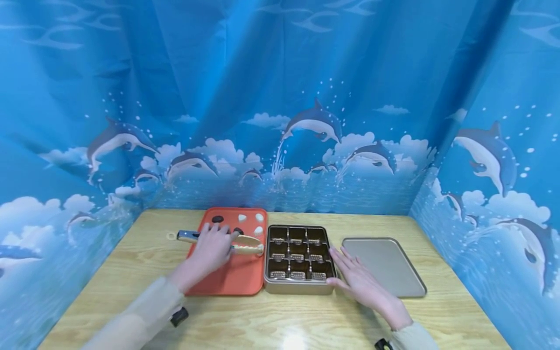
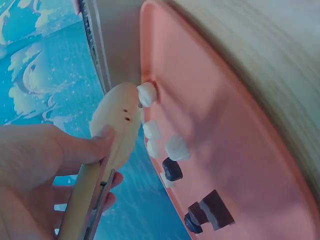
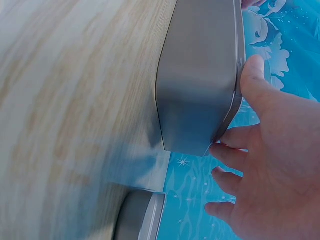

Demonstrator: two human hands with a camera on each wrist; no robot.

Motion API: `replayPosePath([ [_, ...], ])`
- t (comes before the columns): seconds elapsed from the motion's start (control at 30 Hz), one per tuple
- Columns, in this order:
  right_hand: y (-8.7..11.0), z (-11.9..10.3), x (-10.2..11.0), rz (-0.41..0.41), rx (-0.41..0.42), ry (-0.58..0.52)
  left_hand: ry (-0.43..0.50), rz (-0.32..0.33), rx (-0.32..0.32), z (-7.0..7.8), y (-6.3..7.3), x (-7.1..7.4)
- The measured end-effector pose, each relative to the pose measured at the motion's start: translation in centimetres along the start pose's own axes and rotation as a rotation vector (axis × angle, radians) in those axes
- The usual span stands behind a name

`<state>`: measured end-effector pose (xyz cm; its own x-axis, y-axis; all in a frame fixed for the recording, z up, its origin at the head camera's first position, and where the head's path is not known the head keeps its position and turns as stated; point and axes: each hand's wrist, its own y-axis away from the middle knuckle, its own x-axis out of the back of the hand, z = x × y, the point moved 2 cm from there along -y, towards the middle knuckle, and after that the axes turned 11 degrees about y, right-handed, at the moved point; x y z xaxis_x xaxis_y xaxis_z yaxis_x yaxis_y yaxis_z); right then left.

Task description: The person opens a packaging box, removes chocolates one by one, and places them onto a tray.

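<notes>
My left hand grips a pair of tongs with cream, paddle-like ends over the red tray. Right at the tips of the tongs is a white shell-shaped piece, near the tray's edge beside the tin. Other white pieces and dark brown ones lie on the tray. My right hand, fingers extended, rests against the right rim of a square metal tin. Inside the tin, a dark brown divider forms several square compartments, with no pieces showing in them.
A flat metal lid lies on the wooden table to the right of the tin. Tray and tin stand side by side. Blue curtains printed with dolphins hang behind the table and along its sides.
</notes>
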<state>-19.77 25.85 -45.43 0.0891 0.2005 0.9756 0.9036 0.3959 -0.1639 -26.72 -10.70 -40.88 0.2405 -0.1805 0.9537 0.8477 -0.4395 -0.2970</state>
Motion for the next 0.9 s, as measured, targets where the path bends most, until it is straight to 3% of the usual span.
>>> replayPosePath([
  [0.17, 0.0, -0.1, 0.1, 0.008, -0.002, 0.004, -0.076, 0.062, -0.067, 0.3, 0.4, -0.6],
  [0.43, 0.0, -0.1, 0.0, -0.016, -0.017, -0.011, -0.119, 0.099, -0.045, 0.7, 0.4, -1.8],
  [0.63, 0.0, -0.1, 0.0, -0.019, -0.010, -0.005, -0.020, 0.018, 0.077, 0.3, 0.3, -2.0],
  [0.77, 0.1, -0.1, 0.1, -0.015, -0.012, -0.004, 0.093, -0.104, 0.159, 0.0, -0.2, -1.7],
  [0.9, 0.1, -0.1, 0.1, -0.011, -0.012, -0.004, 0.128, -0.236, 0.216, 0.1, -0.5, -1.7],
])
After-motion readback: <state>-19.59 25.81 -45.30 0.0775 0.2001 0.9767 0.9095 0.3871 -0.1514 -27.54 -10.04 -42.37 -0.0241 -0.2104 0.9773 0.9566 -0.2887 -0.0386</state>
